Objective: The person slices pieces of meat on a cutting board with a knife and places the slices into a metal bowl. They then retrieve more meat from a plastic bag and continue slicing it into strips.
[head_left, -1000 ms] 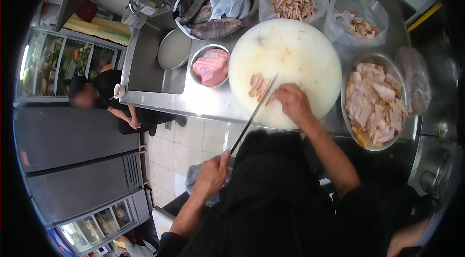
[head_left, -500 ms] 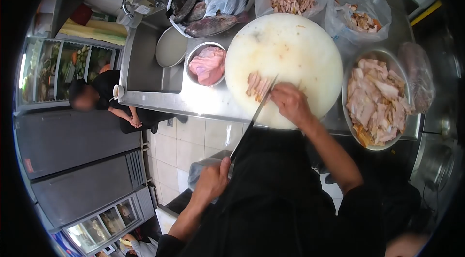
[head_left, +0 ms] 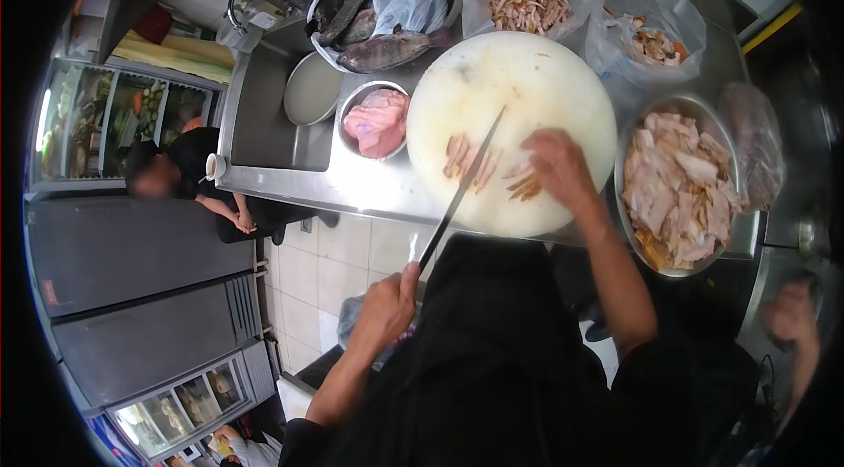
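Observation:
My left hand [head_left: 387, 307] is closed around the handle of a long knife [head_left: 464, 187], at the near left of the round white cutting board [head_left: 510, 98]. The blade slants over the board, tip pointing away, crossing a group of sliced meat strips [head_left: 459, 156]. My right hand [head_left: 560, 166] is over the board's right part, fingers loosely bent and slightly blurred, with nothing visible in them. Just below its fingers lies a second small bunch of meat strips [head_left: 524, 182], apart from the first group.
Right of the board stands an oval metal tray [head_left: 626, 203] heaped with meat pieces. Behind are bags of cut strips [head_left: 527, 5] and scraps [head_left: 655, 47]. Left are a bowl of raw meat [head_left: 376, 122], bagged fish [head_left: 382, 52] and a sink [head_left: 264, 115]. Another person's hand [head_left: 791, 313] shows at right.
My right hand has moved right and away from the blade, uncovering a bunch of strips. The knife tip has shifted farther across the board. Another person's hand has appeared at right.

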`<control>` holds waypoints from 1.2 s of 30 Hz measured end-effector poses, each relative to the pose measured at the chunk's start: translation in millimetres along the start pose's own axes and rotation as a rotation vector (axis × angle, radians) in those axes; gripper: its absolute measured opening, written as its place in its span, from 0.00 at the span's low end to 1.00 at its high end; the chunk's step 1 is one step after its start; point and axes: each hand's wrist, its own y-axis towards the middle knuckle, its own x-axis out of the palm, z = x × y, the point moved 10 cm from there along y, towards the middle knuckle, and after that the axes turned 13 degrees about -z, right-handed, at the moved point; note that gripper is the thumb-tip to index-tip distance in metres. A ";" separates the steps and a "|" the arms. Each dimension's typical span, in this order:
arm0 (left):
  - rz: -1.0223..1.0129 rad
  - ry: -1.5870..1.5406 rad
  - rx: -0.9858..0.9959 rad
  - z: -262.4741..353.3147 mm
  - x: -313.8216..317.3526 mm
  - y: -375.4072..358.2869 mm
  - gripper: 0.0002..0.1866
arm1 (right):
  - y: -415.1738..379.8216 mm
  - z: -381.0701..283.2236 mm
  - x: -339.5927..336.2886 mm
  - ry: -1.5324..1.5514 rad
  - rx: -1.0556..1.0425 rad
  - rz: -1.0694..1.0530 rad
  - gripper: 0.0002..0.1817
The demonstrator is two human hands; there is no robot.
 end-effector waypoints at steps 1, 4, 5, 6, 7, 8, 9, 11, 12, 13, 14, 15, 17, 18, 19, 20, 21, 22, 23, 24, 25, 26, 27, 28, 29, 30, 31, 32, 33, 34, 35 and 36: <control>-0.011 -0.007 -0.015 -1.5 0.5 -5.7 0.44 | 1.5 9.8 2.6 0.009 0.034 -0.074 0.13; -0.100 -0.032 -0.054 -5.1 9.3 -13.3 0.44 | 6.6 21.3 9.6 0.025 0.070 -0.218 0.11; -0.097 -0.016 -0.049 -8.8 10.9 -12.7 0.44 | 7.9 21.6 11.9 0.034 0.068 -0.235 0.10; -0.096 0.000 -0.047 -13.0 12.6 -11.3 0.44 | 10.0 18.4 14.3 0.045 0.066 -0.253 0.10; -0.094 0.015 -0.045 -14.9 13.1 -10.8 0.43 | 11.7 15.2 17.7 0.056 0.064 -0.272 0.10; -0.093 -0.013 -0.056 -16.4 12.7 -12.2 0.43 | 12.6 11.6 20.7 0.056 0.043 -0.268 0.10; -0.091 -0.042 -0.067 -9.7 8.5 -15.7 0.43 | 13.8 9.1 25.2 0.056 0.020 -0.264 0.09; -0.079 -0.072 -0.069 -7.4 5.2 -17.2 0.43 | 16.8 2.0 35.5 0.081 -0.042 -0.246 0.08; -0.072 -0.072 -0.060 -8.9 5.7 -16.0 0.43 | 17.5 -4.8 41.0 0.105 -0.078 -0.233 0.07; -0.066 -0.072 -0.052 -10.2 6.3 -15.4 0.42 | 16.8 -11.2 45.2 0.131 -0.113 -0.219 0.07; -0.068 -0.069 -0.053 -11.6 7.2 -15.5 0.42 | 15.0 -14.5 44.6 0.111 -0.120 -0.175 0.05; -0.069 -0.066 -0.054 -12.5 7.5 -15.5 0.42 | 12.9 -16.9 39.2 0.082 -0.099 -0.137 0.05; -0.062 -0.068 -0.047 -9.6 5.2 -17.4 0.41 | 9.1 -23.4 29.7 0.027 -0.064 -0.065 0.04; -0.058 -0.070 -0.040 -3.2 2.0 -21.0 0.39 | 5.4 -27.4 32.0 0.011 -0.076 -0.064 0.04; -0.054 -0.071 -0.032 1.3 -0.3 -22.5 0.38 | 1.3 -30.6 34.5 -0.007 -0.087 -0.062 0.03; -0.058 -0.054 -0.027 2.8 -1.3 -21.6 0.37 | -1.8 -32.5 36.6 -0.026 -0.097 -0.058 0.03; -0.061 -0.037 -0.023 3.3 -2.7 -21.0 0.37 | -3.9 -31.0 38.9 -0.023 -0.087 -0.051 0.03; -0.064 -0.020 -0.021 2.8 -4.0 -21.3 0.37 | -5.4 -30.0 42.2 -0.019 -0.077 -0.046 0.03; -0.061 0.019 -0.027 -0.7 -4.9 -20.7 0.37 | -5.8 -29.1 45.9 -0.013 -0.068 -0.039 0.04; -0.058 0.059 -0.033 -5.8 -5.3 -18.4 0.37 | -5.8 -29.7 47.7 -0.015 -0.077 -0.010 0.03; -0.056 0.101 -0.038 -8.6 -6.2 -17.0 0.37 | -6.6 -29.6 49.0 -0.019 -0.085 0.021 0.03; -0.075 0.104 -0.056 -8.6 -8.3 -18.3 0.37 | -8.2 -30.1 48.3 -0.023 -0.089 0.052 0.03; -0.095 0.109 -0.073 -5.6 -12.3 -20.4 0.37 | -8.8 -30.5 48.5 -0.021 -0.089 0.047 0.03; -0.113 0.113 -0.088 -5.0 -15.0 -20.9 0.37 | -8.6 -30.7 47.9 -0.021 -0.091 0.042 0.03; -0.106 0.146 -0.068 -6.9 -17.7 -20.4 0.37 | -7.9 -31.2 47.7 -0.020 -0.095 0.037 0.03; -0.099 0.179 -0.049 -12.3 -19.6 -20.2 0.37 | -7.3 -32.5 48.2 -0.026 -0.106 0.036 0.03; -0.091 0.212 -0.029 -15.1 -19.8 -18.1 0.37 | -6.7 -33.4 48.4 -0.033 -0.116 0.035 0.03; -0.094 0.217 -0.023 -16.6 -17.7 -13.5 0.37 | -6.4 -33.6 48.3 -0.041 -0.125 0.035 0.03; -0.099 0.222 -0.017 -18.0 -14.2 -8.6 0.37 | -5.2 -31.3 49.3 -0.036 -0.113 0.014 0.03; -0.105 0.224 -0.013 -20.1 -9.6 -5.5 0.37 | -4.9 -30.0 50.6 -0.030 -0.101 -0.010 0.03; -0.082 0.234 0.022 -17.2 -5.8 -0.8 0.37 | -4.2 -30.0 51.9 -0.024 -0.092 -0.032 0.03; -0.049 0.243 0.066 -8.9 -2.5 8.2 0.38 | -1.0 -28.0 54.1 -0.022 -0.080 -0.073 0.03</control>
